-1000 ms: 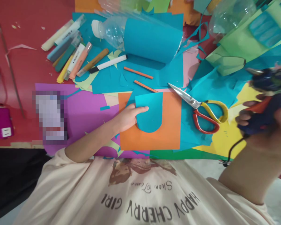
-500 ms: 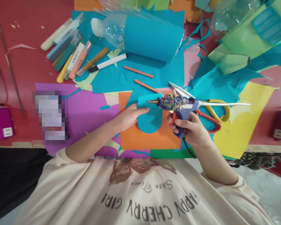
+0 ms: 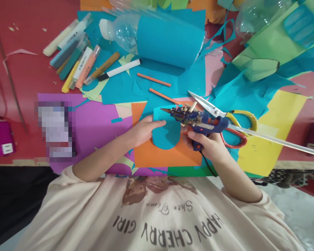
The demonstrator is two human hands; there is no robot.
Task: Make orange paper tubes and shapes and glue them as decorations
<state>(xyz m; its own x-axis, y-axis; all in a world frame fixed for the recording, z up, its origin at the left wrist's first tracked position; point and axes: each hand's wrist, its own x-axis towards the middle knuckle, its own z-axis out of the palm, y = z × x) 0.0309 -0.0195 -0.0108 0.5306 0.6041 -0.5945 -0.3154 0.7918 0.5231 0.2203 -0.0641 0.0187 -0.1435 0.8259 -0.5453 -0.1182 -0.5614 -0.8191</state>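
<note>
My right hand [image 3: 210, 143] grips a blue glue gun [image 3: 205, 125] with a red trigger, its front part caked with debris. A long clear glue stick [image 3: 277, 138] sticks out of its back. The nozzle points left, over the top of a blue paper piece [image 3: 166, 134] with a rounded lower end; I cannot tell whether it touches. My left hand [image 3: 148, 129] pinches the left edge of that paper, thumb on top. Beneath lies an orange sheet [image 3: 170, 158]. Scissors [image 3: 209, 104] with yellow and red handles lie behind the glue gun, partly hidden.
A clear bottle wrapped in blue paper [image 3: 170, 42] lies at the back. Several markers [image 3: 75, 52] are at the back left, and two orange sticks [image 3: 154, 79] lie nearer. A blurred-out phone-like object [image 3: 56, 129] rests on purple paper [image 3: 99, 122]. Yellow paper [image 3: 261, 150] is at right.
The glue gun has turned: its nozzle has shifted left and up, and the glue stick's rear end now slants down to the right. My left hand and the blue paper stay nearly in place.
</note>
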